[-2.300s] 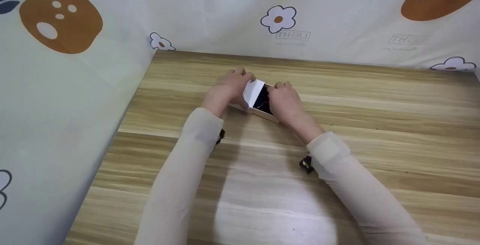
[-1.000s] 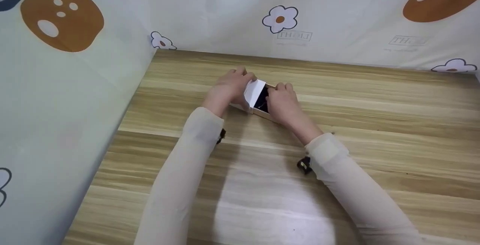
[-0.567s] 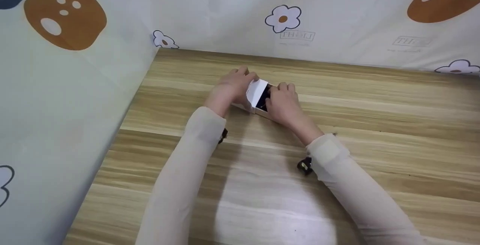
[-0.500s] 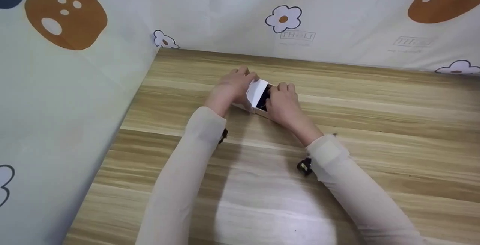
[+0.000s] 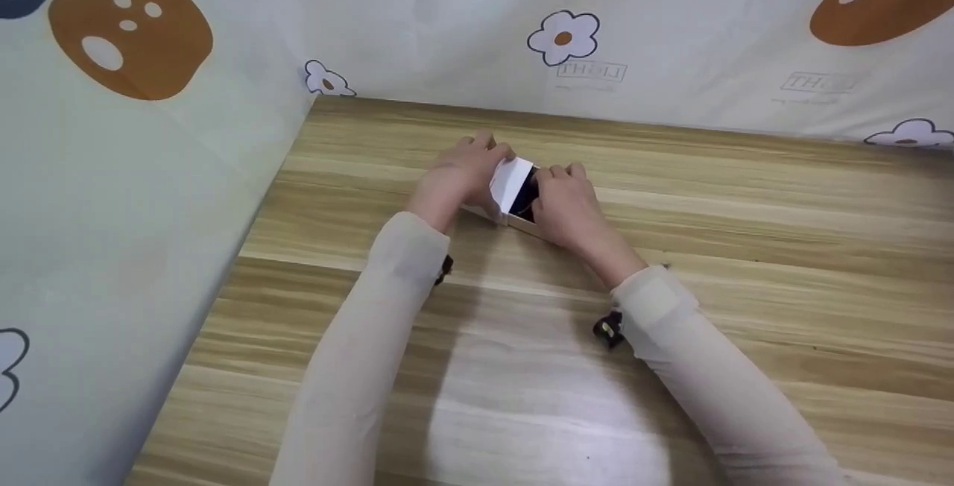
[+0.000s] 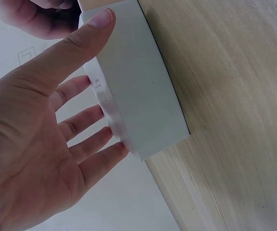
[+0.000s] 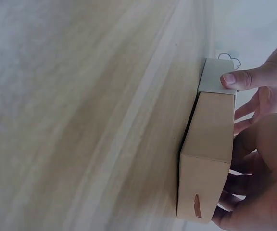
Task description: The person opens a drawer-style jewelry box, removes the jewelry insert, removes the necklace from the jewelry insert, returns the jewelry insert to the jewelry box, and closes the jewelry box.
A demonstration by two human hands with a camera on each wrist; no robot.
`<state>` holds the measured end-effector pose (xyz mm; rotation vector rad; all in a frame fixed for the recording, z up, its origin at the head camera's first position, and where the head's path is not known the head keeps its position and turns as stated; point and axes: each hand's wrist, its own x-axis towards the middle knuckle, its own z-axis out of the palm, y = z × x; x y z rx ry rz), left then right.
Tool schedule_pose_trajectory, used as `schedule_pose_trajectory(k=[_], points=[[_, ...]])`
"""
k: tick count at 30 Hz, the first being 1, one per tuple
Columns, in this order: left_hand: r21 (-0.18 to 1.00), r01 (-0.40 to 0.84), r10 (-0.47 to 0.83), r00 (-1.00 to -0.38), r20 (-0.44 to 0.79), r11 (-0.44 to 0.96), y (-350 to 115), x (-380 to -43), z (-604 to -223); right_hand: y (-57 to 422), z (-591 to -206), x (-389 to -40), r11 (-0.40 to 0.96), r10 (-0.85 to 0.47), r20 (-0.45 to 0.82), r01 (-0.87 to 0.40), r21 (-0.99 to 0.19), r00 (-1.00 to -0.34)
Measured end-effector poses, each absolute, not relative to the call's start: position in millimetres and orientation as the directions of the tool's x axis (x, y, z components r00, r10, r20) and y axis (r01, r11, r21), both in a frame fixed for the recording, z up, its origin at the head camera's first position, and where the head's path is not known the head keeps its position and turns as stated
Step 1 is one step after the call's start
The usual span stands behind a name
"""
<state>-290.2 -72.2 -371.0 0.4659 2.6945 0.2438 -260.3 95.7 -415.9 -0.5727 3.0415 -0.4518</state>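
Observation:
A slide-out box lies on the table, its white sleeve [image 5: 513,182] at the left and its tan tray [image 7: 208,127] drawn partly out to the right. My left hand [image 5: 456,177] grips the sleeve, thumb along the near side and fingers on its top in the left wrist view. Inside the tray is a black lining [image 5: 523,197] with a thin pale line on it, too small to identify. Over the tray, my right hand [image 5: 570,206] has its fingers bent down into the opening. Its fingertips are hidden, so what they touch or pinch cannot be seen.
A brown ribbon tab [image 7: 197,206] shows on the tray's end. The wood-grain table [image 5: 745,247] meets a printed white sheet [image 5: 432,31] at the back and left. Small black devices, one of them the wrist camera [image 5: 610,329], hang below both cuffs.
Over the tray, my right hand has shifted slightly left since the first frame and a little back right in the last half second. The left hand and box keep their place; the head view shifted slightly.

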Motion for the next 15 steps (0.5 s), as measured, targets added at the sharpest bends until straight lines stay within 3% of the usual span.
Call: schedule_pose_trajectory(k=[15], points=[[0.259, 0.28, 0.358, -0.871, -0.335, 0.924, -72.9, -288.4, -372.0, 102.3, -416.2, -266.1, 0.861, -0.36, 0.078, -0.363, -0.356, -0.93]])
